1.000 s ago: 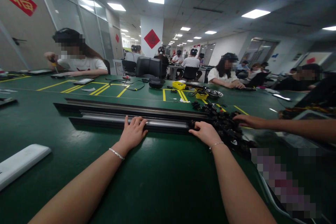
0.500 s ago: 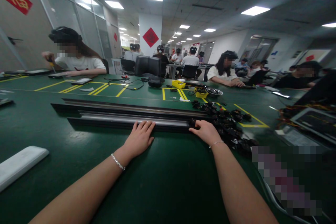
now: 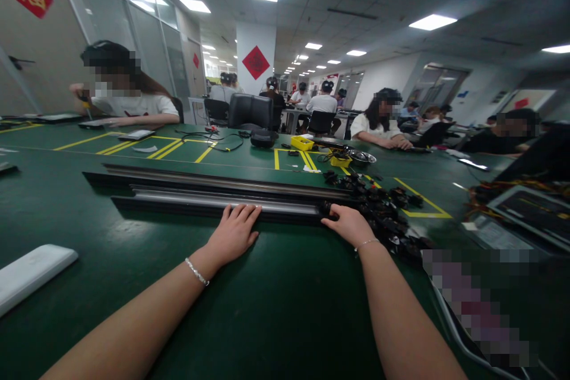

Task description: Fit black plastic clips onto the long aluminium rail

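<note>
Two hands on the nearer of two long rails, green table.

Head view: the left hand (image 3: 232, 233) lies flat, fingers spread and unclenched, its tips on the near rail (image 3: 214, 202); the right hand (image 3: 351, 225) rests at that rail's right end, fingers loosely curled, whether it grips I cannot tell. A second rail (image 3: 214, 180) lies just behind the near rail. Right of the near rail sits one heap of black parts (image 3: 387, 219); well left of it, one white bar (image 3: 31, 270). Beyond it, one yellow tray (image 3: 303, 143).
</note>
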Available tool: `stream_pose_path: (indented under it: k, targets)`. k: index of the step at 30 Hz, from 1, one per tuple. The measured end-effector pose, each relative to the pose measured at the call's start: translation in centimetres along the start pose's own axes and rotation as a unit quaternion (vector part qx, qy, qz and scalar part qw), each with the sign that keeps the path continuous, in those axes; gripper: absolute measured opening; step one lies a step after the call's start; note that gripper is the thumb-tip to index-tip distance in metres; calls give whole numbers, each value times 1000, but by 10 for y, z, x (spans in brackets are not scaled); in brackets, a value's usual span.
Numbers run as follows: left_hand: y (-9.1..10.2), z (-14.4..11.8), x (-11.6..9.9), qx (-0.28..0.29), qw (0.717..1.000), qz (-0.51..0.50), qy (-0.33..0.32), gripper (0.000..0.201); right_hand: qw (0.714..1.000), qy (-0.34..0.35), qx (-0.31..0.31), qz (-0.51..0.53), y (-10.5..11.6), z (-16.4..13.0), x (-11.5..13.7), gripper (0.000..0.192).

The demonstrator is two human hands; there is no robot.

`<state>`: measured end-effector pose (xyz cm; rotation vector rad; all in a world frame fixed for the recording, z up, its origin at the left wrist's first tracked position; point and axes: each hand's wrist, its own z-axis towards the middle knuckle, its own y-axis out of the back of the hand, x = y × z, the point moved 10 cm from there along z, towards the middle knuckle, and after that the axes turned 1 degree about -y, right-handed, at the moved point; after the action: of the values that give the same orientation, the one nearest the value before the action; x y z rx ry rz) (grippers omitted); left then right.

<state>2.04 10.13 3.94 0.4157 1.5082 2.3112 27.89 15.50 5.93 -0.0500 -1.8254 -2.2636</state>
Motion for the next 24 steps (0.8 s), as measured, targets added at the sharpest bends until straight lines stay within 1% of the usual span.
stream_pose_path:
  k: [6,15,24]
  targets:
    - [1,0,0,1,1000,12,1,58,1000,-3,4,-4,-1,0,-2,20]
    - [-3,0,2,-5,1000,3,-2,59,999,-36,-5,10,1,-2,-9,23]
    - [-3,2,3,-2,1000,0,0,58,998,-60,1,17,1,-3,-13,25]
